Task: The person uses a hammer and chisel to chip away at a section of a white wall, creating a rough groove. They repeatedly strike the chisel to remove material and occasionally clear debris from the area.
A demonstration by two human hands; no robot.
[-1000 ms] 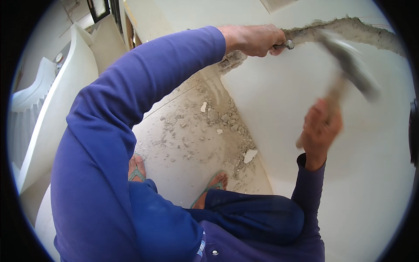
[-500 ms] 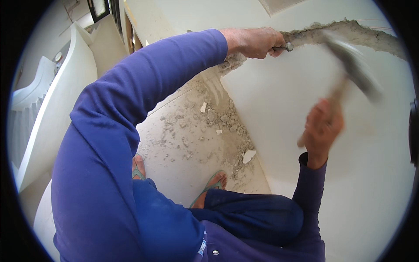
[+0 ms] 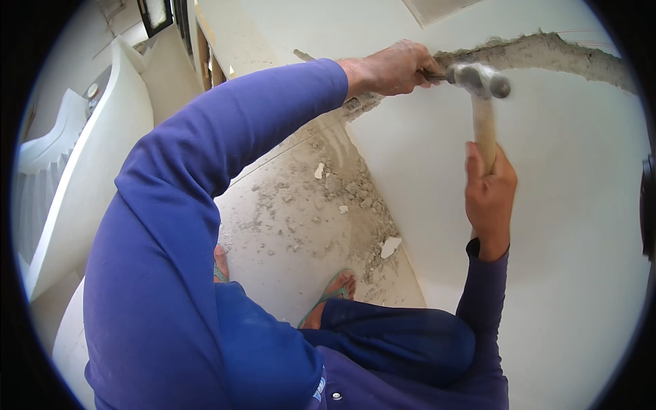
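Observation:
My left hand point(image 3: 403, 68) is closed around a metal chisel point(image 3: 436, 76) at the rough groove point(image 3: 547, 55) cut along the white wall point(image 3: 547, 205). Only the chisel's struck end shows; its tip is hidden by the hand. My right hand point(image 3: 490, 201) grips the wooden handle of a hammer point(image 3: 484, 126). The hammer's metal head is at the chisel's end and looks to be touching it, slightly blurred. Exposed grey masonry runs along the groove to the right of the hammer.
Grey rubble point(image 3: 352, 188) and a white plaster flake point(image 3: 390, 247) lie on the pale floor point(image 3: 273, 273) along the wall's foot. My sandalled foot point(image 3: 336, 287) is close to the debris. A curved white panel point(image 3: 96, 157) stands at the left.
The hammer has swung left from beside the groove onto the chisel's end, with my right hand moving slightly left. My left hand and the chisel have shifted only a little.

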